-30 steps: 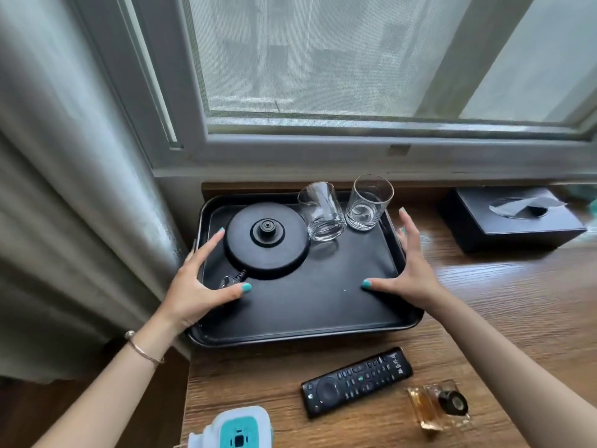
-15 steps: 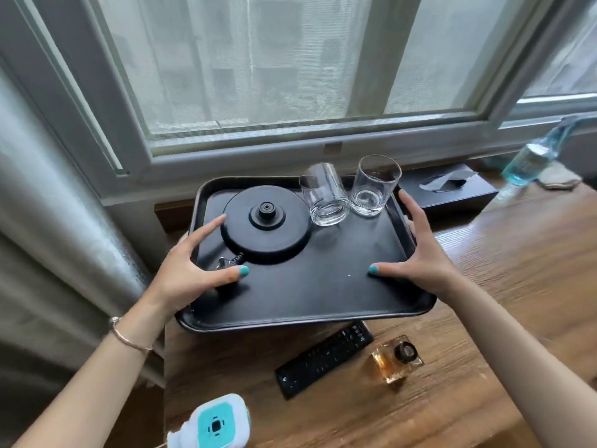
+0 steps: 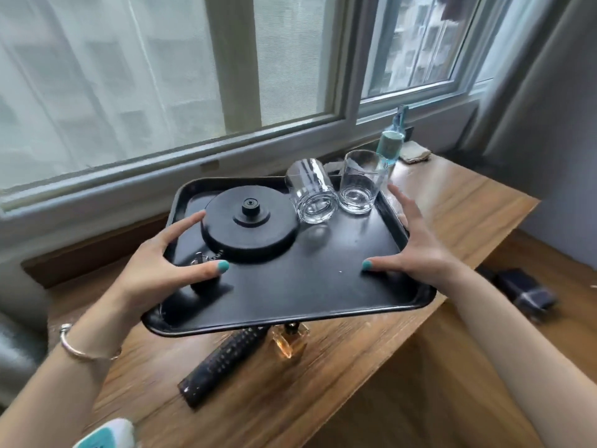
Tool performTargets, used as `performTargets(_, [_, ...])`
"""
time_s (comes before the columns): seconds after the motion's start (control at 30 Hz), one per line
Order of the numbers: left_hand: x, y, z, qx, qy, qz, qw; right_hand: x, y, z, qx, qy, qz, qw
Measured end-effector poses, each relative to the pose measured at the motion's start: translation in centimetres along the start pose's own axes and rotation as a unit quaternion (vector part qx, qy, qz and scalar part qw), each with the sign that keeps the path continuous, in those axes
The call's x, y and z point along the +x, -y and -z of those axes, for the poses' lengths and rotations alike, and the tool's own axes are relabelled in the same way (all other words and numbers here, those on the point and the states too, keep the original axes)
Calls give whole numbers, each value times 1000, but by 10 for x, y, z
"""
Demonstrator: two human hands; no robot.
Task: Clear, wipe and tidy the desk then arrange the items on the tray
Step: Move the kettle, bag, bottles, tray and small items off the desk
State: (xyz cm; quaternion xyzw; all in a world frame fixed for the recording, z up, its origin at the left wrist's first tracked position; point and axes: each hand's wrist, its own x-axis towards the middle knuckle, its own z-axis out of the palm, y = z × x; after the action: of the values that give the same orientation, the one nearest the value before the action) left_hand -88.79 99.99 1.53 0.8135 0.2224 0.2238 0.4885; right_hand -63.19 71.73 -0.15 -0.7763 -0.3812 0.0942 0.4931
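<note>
A matte black rectangular tray [image 3: 290, 292] with a raised rolled rim hangs above the wood-grain bench [image 3: 458, 202], tilted, gripped at both short sides. The left hand [image 3: 161, 270] clasps the left rim, thumb lying on the tray floor, fingers [image 3: 184, 226] spread. The right hand [image 3: 416, 250] clasps the right rim likewise. On the tray sit a round black kettle base [image 3: 248, 231] and two clear glass tumblers [image 3: 311, 192], one tipped. Beneath lie a black remote [image 3: 219, 363] and an amber bottle [image 3: 287, 341].
</note>
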Motion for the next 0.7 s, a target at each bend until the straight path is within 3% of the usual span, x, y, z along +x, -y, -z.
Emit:
performTargets(0.3, [-5,-57,-114,-9,34,-26,999,-65,-37,122,-8,-24,-7,1000])
performTargets(0.7, [11,-106,-284,-46,108,-60,991,-147,-118,253,23,-76,-94,992])
